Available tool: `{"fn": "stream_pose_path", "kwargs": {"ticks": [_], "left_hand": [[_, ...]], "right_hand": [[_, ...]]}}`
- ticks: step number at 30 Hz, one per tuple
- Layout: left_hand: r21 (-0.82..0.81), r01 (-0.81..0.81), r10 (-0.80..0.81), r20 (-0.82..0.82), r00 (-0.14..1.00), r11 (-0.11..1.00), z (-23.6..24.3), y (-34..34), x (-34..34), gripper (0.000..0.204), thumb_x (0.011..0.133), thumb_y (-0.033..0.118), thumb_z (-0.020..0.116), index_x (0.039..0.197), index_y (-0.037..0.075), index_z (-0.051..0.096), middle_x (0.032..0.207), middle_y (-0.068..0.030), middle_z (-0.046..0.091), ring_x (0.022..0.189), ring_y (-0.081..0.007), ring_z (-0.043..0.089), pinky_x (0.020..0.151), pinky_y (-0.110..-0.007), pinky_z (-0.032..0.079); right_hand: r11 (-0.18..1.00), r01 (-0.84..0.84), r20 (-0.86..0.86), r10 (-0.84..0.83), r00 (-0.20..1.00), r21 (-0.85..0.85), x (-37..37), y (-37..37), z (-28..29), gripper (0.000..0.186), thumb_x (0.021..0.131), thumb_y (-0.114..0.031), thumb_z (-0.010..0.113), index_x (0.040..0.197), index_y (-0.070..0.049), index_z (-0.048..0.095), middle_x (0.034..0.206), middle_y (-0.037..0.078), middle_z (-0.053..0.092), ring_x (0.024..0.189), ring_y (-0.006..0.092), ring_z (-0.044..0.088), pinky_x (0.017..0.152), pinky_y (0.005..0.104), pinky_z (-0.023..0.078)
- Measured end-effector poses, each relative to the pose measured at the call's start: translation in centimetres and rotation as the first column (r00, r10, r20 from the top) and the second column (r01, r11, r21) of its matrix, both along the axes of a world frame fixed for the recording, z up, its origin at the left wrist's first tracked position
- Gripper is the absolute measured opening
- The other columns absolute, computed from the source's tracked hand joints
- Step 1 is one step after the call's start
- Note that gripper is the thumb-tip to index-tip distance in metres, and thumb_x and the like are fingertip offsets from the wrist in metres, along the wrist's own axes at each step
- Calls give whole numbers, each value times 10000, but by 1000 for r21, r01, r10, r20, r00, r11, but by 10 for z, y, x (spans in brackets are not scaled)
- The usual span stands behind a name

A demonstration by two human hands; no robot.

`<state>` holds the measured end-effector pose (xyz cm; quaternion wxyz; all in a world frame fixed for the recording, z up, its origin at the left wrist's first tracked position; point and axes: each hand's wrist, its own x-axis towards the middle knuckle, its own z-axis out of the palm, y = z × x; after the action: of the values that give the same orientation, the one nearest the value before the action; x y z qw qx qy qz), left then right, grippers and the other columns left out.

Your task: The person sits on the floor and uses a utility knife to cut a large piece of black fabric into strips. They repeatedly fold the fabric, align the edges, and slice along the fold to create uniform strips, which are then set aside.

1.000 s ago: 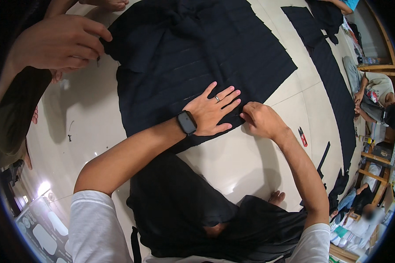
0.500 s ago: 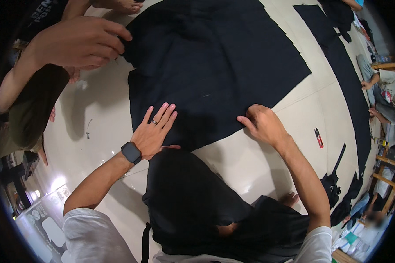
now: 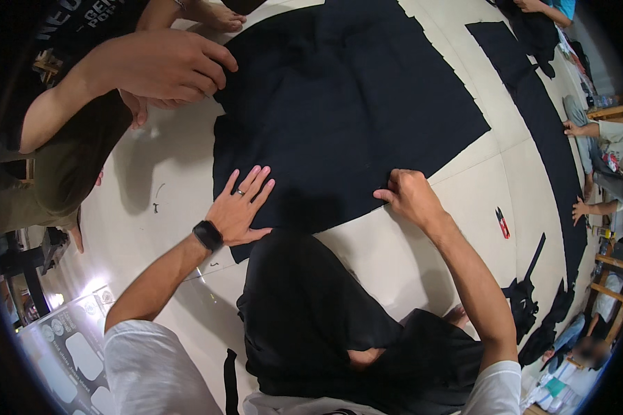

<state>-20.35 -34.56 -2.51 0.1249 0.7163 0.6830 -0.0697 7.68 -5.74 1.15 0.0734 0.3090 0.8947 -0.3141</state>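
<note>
A large piece of black fabric lies spread on the floor in front of my knees, with soft creases and a jagged far-right edge. My left hand, with a ring and a dark watch, rests flat on its near-left part, fingers spread. At the near edge, farther right, my right hand is curled with thumb and fingers pinching the cloth. The fingertips are partly hidden. Above the fabric's left edge hangs a co-worker's hand, its fingers bent; whether it holds anything cannot be seen.
Red-handled thread snips lie on the pale tiled floor to the right. Beyond them runs a long black fabric strip, with other people beside it. Dark scraps sit near my right elbow. A printed grey panel stands at lower left.
The co-worker's hand at left has shifted right, toward the fabric. My hands keep nearly the same places on the cloth. At far right, another person's hand now spreads over the long strip.
</note>
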Motion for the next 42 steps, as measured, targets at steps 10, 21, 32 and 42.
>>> {"fn": "stream_pose_path", "kwargs": {"ticks": [10, 21, 32, 42], "left_hand": [[8, -298, 298, -36, 954, 955, -11, -35, 42, 762, 1042, 422, 529, 1634, 25, 260, 1736, -168, 159, 1606, -350, 132, 1274, -578, 143], [31, -278, 279, -14, 960, 960, -10, -36, 41, 742, 1058, 450, 505, 1634, 43, 274, 1731, -168, 176, 1599, -359, 155, 1256, -594, 164], [25, -271, 271, 2, 962, 962, -8, -37, 40, 762, 1030, 433, 569, 1619, 31, 303, 1731, -169, 172, 1600, -350, 150, 1264, -578, 157], [21, -272, 272, -24, 962, 962, -9, -38, 41, 753, 1041, 474, 557, 1624, 66, 310, 1739, -150, 156, 1605, -338, 137, 1266, -577, 169]], "right_hand": [[977, -159, -34, 165, 986, 144, 6, 6, -6, 373, 963, -292, 728, 791, 30, 651, 789, 218, 679, 761, 406, 686, 733, 473, 557], [947, -297, 6, 299, 954, 118, 11, 44, -7, 389, 946, -307, 739, 751, 6, 616, 788, 191, 672, 752, 396, 663, 711, 484, 535], [967, -226, 30, 224, 974, 116, 22, 63, -5, 454, 957, -340, 720, 726, 36, 615, 733, 203, 620, 705, 392, 628, 685, 450, 509], [975, -183, -21, 187, 982, 127, 38, 82, -11, 462, 942, -339, 753, 728, 49, 620, 704, 198, 598, 625, 364, 564, 659, 436, 483]]}}
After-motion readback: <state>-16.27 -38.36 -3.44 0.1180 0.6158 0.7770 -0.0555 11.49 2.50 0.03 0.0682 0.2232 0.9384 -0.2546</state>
